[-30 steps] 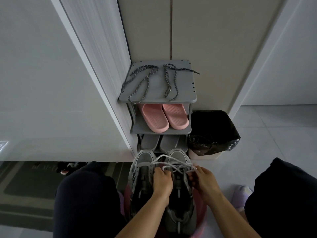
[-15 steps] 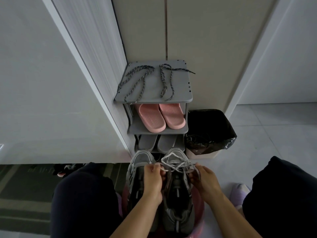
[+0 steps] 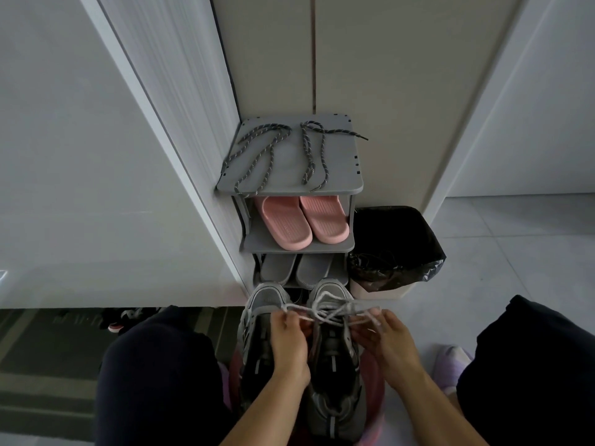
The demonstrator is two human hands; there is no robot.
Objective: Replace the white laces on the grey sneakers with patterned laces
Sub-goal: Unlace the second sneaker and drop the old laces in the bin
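The left hand (image 3: 289,341) and right hand (image 3: 388,342) each pinch the white lace (image 3: 328,309), threaded in 1 of the 2 grey sneakers (image 3: 269,297) in front of the shoe rack (image 3: 289,185). 2 patterned laces (image 3: 257,156) lie on its top shelf.

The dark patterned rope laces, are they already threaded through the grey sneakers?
No, the dark patterned rope laces lie loose on top of the grey shoe rack, apart from the grey sneakers.
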